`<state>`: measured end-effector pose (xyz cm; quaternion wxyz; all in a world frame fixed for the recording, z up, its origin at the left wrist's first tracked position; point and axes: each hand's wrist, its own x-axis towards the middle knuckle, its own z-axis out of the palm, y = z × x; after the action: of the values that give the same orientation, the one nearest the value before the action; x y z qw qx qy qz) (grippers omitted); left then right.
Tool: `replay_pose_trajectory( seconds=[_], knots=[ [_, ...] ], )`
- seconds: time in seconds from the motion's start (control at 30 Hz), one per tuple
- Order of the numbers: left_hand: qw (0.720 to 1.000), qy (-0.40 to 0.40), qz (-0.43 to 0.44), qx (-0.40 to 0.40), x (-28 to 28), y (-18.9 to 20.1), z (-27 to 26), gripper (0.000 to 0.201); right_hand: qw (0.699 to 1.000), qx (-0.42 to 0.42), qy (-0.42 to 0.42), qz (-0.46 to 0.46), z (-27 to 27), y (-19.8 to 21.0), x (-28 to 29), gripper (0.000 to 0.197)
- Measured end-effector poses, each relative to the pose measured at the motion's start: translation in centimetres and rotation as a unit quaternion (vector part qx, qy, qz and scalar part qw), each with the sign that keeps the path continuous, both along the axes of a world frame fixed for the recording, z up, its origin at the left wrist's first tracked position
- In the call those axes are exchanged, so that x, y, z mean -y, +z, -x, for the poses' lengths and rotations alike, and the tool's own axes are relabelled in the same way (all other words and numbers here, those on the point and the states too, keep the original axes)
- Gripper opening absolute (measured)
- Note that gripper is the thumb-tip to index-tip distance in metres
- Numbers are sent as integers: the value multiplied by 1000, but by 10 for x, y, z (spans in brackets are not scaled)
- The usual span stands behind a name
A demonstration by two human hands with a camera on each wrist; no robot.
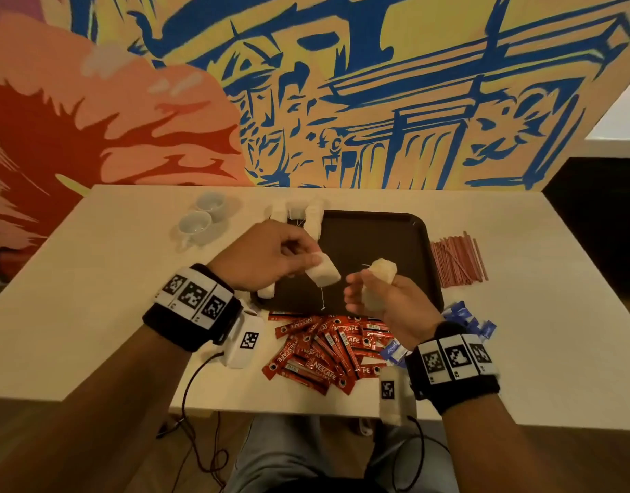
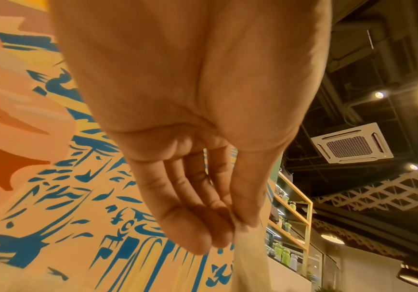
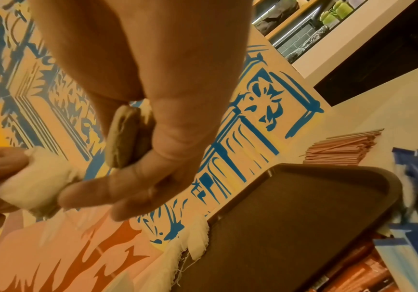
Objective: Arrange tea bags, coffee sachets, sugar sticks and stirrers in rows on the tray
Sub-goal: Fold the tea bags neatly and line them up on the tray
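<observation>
Left grip (image 1: 270, 256) pinching one tea bag (image 1: 323, 272), right grip (image 1: 374, 297) clutching tea bags (image 1: 379, 279); both above dark tray (image 1: 427, 243). Coffee sachets (image 1: 320, 354), sugar sticks (image 1: 473, 323), stirrers (image 1: 457, 259) heaped beside on tabletop (image 1: 93, 314).

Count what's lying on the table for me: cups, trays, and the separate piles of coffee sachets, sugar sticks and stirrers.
White cups: 2
Dark tray: 1
Red coffee sachet pile: 1
Blue sugar stick pile: 1
Pink stirrer pile: 1
Total: 6
</observation>
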<state>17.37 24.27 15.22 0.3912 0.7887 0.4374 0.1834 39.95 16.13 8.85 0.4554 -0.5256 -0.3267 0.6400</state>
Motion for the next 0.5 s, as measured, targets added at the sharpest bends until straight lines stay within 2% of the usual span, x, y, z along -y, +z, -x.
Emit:
replay_pose_trajectory(
  seconds=[0.1,0.23,0.33,0.5],
  knots=[
    [999,23,-38,-28,-19,5,10,12,1000,-7,-15,5,-3,-3,-1,33],
    [994,44,-60,-76,-68,2,11,9,999,34,-25,3,-3,1,-9,27],
    [989,46,-67,-127,-113,-16,3,8,998,44,-39,0,-3,2,-20,24],
    [976,31,-44,-210,-168,-57,-15,10,999,6,-50,21,-2,-1,-40,26]
  ],
)
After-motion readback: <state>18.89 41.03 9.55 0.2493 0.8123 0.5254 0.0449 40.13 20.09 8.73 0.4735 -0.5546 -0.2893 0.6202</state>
